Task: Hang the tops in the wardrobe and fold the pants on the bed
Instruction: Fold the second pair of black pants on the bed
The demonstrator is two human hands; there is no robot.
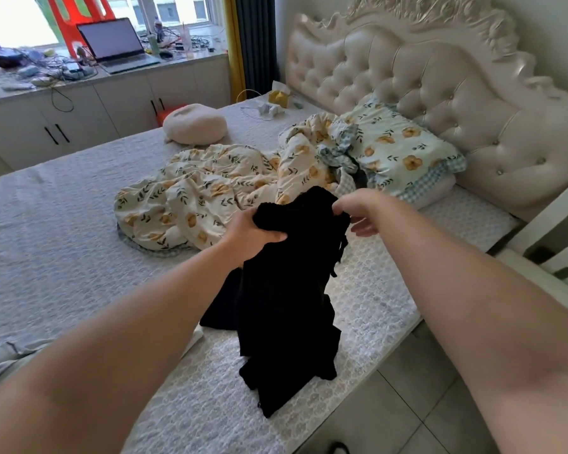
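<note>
A black garment [286, 299] hangs bunched over the bed [63, 204], its lower end resting on the patterned cover near the bed's right edge. My left hand [253, 235] grips its gathered top edge on the left. My right hand [354, 211] pinches the same edge on the right with thumb and fingers. A thin black drawstring dangles below my right hand. Whether the garment is a top or pants I cannot tell from its folds.
A crumpled floral quilt [210, 194] and floral pillow [400, 152] lie behind the garment, before the tufted headboard [440, 83]. A round cream cushion [195, 124] sits farther back. A grey garment [0, 358] lies at the left. Tiled floor [417, 398] runs along the bed's right side.
</note>
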